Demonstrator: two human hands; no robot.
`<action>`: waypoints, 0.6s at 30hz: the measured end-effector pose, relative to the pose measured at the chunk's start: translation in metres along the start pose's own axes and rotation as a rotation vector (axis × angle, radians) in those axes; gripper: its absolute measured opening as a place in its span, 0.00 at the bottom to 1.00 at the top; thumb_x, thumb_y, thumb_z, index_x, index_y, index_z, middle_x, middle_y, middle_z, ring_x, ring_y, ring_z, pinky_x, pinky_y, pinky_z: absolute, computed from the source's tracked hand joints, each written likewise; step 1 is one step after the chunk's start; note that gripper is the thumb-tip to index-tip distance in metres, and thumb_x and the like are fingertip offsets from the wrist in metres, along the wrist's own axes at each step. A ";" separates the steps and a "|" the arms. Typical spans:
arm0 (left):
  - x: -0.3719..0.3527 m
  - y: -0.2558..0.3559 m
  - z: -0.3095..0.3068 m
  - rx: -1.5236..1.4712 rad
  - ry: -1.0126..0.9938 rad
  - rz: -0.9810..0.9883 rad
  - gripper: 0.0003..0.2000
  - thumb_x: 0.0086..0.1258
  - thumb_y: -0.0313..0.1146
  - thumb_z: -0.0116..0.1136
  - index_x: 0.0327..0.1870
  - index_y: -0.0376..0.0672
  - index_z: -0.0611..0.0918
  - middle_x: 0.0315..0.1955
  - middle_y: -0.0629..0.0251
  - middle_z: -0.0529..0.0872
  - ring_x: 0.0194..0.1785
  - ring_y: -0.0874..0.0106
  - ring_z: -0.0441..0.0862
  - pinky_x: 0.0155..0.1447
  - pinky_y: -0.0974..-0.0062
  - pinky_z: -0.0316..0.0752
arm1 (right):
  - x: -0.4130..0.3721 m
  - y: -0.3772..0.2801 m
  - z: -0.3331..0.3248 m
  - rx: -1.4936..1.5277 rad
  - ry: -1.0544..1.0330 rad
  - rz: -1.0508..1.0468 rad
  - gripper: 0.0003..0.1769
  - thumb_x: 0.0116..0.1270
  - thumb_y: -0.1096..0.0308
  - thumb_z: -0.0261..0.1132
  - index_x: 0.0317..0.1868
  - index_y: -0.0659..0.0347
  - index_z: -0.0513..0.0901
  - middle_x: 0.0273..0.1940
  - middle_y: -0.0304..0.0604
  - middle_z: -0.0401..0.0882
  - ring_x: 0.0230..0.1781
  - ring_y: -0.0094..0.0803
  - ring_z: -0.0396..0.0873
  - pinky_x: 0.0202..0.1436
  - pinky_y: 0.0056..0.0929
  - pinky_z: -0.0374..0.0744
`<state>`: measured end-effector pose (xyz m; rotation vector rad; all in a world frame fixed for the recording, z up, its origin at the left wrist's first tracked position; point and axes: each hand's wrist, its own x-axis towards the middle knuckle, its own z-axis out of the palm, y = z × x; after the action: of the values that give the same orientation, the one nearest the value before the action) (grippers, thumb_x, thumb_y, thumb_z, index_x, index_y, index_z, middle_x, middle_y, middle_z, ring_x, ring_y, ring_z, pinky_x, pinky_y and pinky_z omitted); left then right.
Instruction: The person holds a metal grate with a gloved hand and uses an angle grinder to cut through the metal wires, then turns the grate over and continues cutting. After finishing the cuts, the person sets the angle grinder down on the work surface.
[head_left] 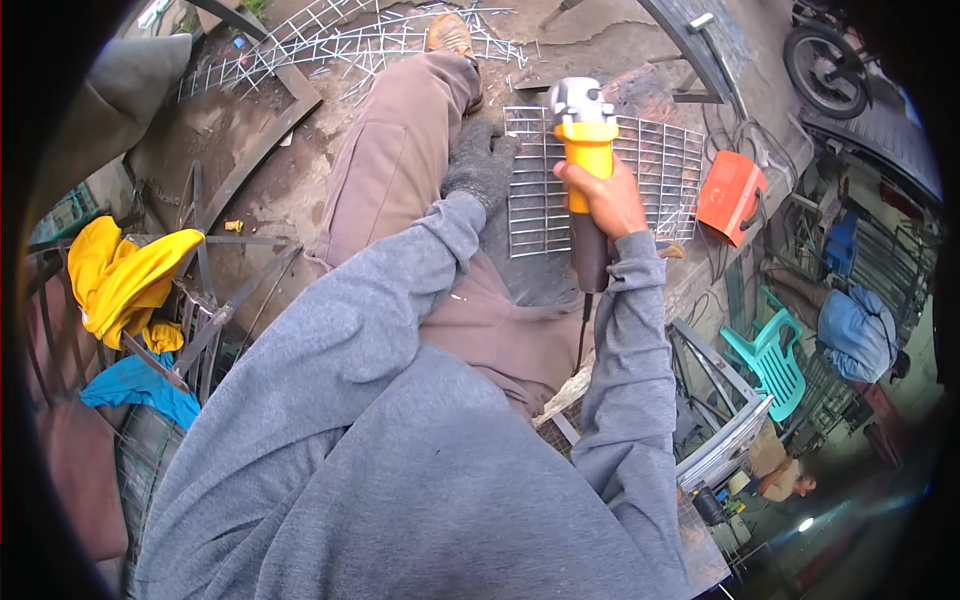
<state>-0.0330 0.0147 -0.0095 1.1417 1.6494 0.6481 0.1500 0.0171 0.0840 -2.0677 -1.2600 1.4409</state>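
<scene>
My right hand (612, 200), bare, is wrapped round the dark body of a yellow angle grinder (590, 150). Its metal head points away from me over a wire mesh panel (655, 175), and a cord trails from its rear end. The grinder hides part of the mesh, and I cannot make out whether its disc touches the wires. In a dark knitted glove, my left hand (482, 165) is closed at the panel's left edge, beside my leg. Its fingertips are partly hidden.
An orange-red box with a handle (732, 197) stands right of the mesh, near loose cables. Cut mesh and wire pieces (370, 45) litter the ground ahead. Metal frames and a yellow cloth (130, 275) are at left. Right are a green plastic chair (775, 360), a motorcycle wheel (825, 70) and people.
</scene>
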 end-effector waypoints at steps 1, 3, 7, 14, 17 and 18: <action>0.001 0.000 0.000 -0.002 0.001 0.001 0.17 0.74 0.42 0.64 0.55 0.41 0.82 0.52 0.49 0.86 0.59 0.54 0.83 0.65 0.60 0.75 | -0.003 0.001 0.000 -0.002 0.000 -0.001 0.24 0.60 0.60 0.77 0.50 0.66 0.81 0.37 0.42 0.85 0.30 0.29 0.85 0.36 0.30 0.84; 0.001 -0.001 0.000 -0.015 0.003 0.005 0.17 0.74 0.42 0.64 0.56 0.41 0.82 0.52 0.49 0.86 0.59 0.53 0.83 0.65 0.60 0.75 | -0.011 0.006 0.002 -0.004 0.034 -0.027 0.28 0.57 0.54 0.78 0.48 0.69 0.83 0.39 0.45 0.88 0.35 0.32 0.86 0.43 0.32 0.83; 0.001 -0.002 0.002 0.015 0.008 -0.019 0.18 0.74 0.43 0.64 0.57 0.41 0.81 0.52 0.49 0.86 0.59 0.54 0.84 0.66 0.60 0.75 | -0.035 0.014 0.001 0.196 0.079 0.092 0.28 0.57 0.55 0.78 0.49 0.67 0.83 0.39 0.44 0.87 0.35 0.30 0.85 0.42 0.32 0.83; 0.006 -0.005 0.007 -0.018 -0.043 -0.012 0.23 0.75 0.44 0.65 0.62 0.37 0.79 0.50 0.51 0.87 0.55 0.59 0.85 0.64 0.62 0.76 | -0.119 0.059 -0.004 0.162 0.069 0.179 0.25 0.59 0.58 0.78 0.50 0.66 0.81 0.38 0.41 0.85 0.33 0.28 0.84 0.39 0.31 0.82; 0.003 -0.002 0.003 -0.041 -0.092 -0.068 0.24 0.74 0.44 0.65 0.64 0.38 0.79 0.51 0.50 0.87 0.56 0.59 0.85 0.65 0.62 0.76 | -0.160 0.068 0.002 0.261 0.067 0.232 0.23 0.61 0.63 0.78 0.50 0.65 0.80 0.36 0.38 0.83 0.32 0.26 0.82 0.36 0.29 0.82; 0.004 -0.001 0.002 0.001 -0.080 -0.047 0.25 0.74 0.46 0.64 0.64 0.39 0.79 0.52 0.50 0.87 0.57 0.58 0.85 0.65 0.62 0.76 | -0.172 0.070 0.005 0.260 0.065 0.238 0.22 0.61 0.64 0.78 0.51 0.65 0.80 0.36 0.38 0.83 0.31 0.26 0.82 0.36 0.28 0.82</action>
<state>-0.0316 0.0172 -0.0130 1.1125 1.6037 0.5647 0.1613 -0.1608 0.1357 -2.1175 -0.7752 1.5301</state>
